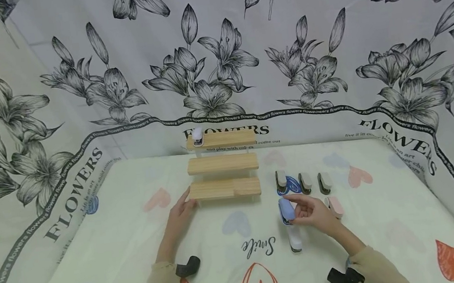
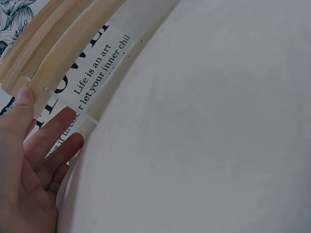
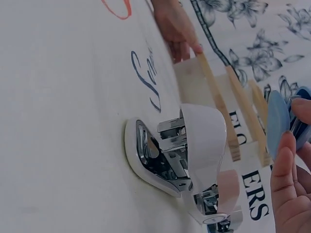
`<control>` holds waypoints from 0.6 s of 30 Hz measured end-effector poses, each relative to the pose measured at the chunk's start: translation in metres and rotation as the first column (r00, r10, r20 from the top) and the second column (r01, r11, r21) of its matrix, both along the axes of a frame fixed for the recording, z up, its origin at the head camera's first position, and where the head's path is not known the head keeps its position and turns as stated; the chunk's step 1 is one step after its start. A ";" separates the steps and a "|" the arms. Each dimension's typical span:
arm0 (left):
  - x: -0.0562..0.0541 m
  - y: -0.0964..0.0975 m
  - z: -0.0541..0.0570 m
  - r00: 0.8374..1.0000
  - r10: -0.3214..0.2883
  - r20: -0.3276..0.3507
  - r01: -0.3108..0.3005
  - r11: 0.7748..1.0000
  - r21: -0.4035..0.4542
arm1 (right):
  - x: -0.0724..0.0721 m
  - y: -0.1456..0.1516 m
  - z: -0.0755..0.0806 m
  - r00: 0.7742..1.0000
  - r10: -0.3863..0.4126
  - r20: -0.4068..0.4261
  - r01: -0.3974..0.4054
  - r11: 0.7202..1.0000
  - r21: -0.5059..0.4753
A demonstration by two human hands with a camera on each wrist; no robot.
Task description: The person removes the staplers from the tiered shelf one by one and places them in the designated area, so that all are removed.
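Observation:
My right hand (image 1: 314,213) pinches a small blue stapler (image 1: 286,209) between thumb and fingers; in the right wrist view the blue stapler (image 3: 278,121) is at the right edge. Close by, a white stapler (image 1: 294,239) lies nearer me, and a pink stapler (image 1: 335,207) is partly hidden behind the hand. My left hand (image 1: 181,215) holds the left end of the lowest plank of a three-step wooden shelf (image 1: 224,188). In the left wrist view, the thumb presses the plank (image 2: 41,92) while the other visible fingers hang loosely below. Another white stapler (image 1: 198,137) stands on the top step's left end.
Three pale-topped staplers with dark bases, one of them the left stapler (image 1: 281,181), stand in a row right of the shelf. A heart-printed cloth (image 1: 117,249) covers the table. Flower-printed curtains (image 1: 218,67) hang behind and at both sides.

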State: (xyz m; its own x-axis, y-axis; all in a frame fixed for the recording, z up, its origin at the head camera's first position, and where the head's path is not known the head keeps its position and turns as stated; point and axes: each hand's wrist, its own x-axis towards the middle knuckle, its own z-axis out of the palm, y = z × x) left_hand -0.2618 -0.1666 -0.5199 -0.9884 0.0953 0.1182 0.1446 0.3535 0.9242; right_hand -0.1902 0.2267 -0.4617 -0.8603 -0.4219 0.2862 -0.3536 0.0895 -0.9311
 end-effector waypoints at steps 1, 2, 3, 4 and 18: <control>0.001 0.001 0.001 1.000 0.005 0.005 -0.005 1.000 0.003 | 0.002 0.001 -0.001 1.000 0.000 0.007 0.000 1.000 -0.007; 0.001 0.001 0.001 1.000 0.006 0.009 -0.006 1.000 0.004 | 0.003 0.001 -0.002 1.000 0.001 0.009 -0.001 1.000 -0.010; 0.002 0.001 0.002 1.000 0.006 0.011 -0.006 1.000 0.007 | 0.005 0.002 -0.002 1.000 0.002 0.006 -0.002 1.000 -0.014; 0.002 0.002 0.002 1.000 0.003 0.015 -0.004 1.000 0.011 | 0.007 0.003 -0.003 1.000 -0.001 0.004 0.001 1.000 -0.017; 0.002 0.001 0.000 1.000 0.005 0.011 -0.005 1.000 0.016 | 0.033 0.034 -0.016 0.991 -0.093 0.097 0.102 0.990 -0.096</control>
